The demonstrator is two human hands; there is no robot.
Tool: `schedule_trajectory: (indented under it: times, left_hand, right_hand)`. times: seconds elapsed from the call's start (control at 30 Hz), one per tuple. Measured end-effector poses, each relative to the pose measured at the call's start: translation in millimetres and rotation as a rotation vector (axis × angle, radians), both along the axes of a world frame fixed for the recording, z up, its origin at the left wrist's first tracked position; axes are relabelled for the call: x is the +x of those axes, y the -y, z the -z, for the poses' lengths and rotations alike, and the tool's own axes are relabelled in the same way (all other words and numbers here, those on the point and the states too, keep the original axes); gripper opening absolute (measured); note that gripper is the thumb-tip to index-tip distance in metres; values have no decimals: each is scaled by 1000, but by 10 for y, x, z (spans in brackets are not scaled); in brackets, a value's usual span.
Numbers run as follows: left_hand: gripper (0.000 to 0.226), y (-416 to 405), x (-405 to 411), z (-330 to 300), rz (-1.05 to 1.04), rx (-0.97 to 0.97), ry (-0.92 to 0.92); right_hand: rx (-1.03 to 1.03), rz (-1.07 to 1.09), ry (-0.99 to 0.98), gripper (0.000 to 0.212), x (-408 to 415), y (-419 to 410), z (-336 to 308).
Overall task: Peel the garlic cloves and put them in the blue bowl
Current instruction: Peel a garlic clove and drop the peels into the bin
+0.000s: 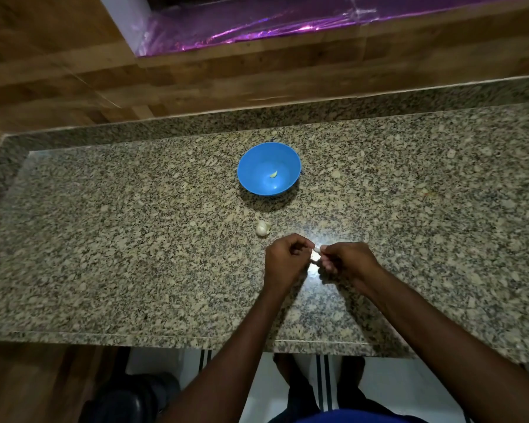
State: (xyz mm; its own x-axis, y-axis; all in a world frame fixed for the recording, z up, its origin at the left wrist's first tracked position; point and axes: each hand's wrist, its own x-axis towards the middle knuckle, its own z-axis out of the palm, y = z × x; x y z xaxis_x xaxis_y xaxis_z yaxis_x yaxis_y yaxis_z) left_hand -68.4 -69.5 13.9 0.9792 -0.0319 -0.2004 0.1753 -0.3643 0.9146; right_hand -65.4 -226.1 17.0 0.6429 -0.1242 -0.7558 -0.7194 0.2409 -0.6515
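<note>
A long stone counter (135,254) with brown, grey and black speckles carries everything. A blue bowl (252,178) sits on it near the middle, toward the back. A small garlic bulb (262,228) lies on the stone just in front of the bowl, not touching it. A bright shine shows on the counter near the front.

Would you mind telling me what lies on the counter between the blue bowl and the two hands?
In the head view, a piece of garlic bulb sits on the granite between the blue bowl and the left hand; the rest is bare counter.
</note>
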Motion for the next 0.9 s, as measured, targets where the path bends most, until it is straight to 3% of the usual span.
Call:
schedule_trajectory:
  times: [0.33,0.47,0.73,0.9]
  left_hand:
    - [16,4,81,-27,129,133,63]
    - [4,-2,154,-19,231,237,120]
    - [5,-74,125,-9,150,-4,-66]
    - [12,-69,106,63,60,-257,-318]
  right_hand:
    - [-175,-89,187,26,-54,55,18]
    - [-213,-179,274,28,-52,41,-19]
    - [-224,-222,314,20,-89,33,-29]
    - [-252,-200,377,10,-80,36,-17]
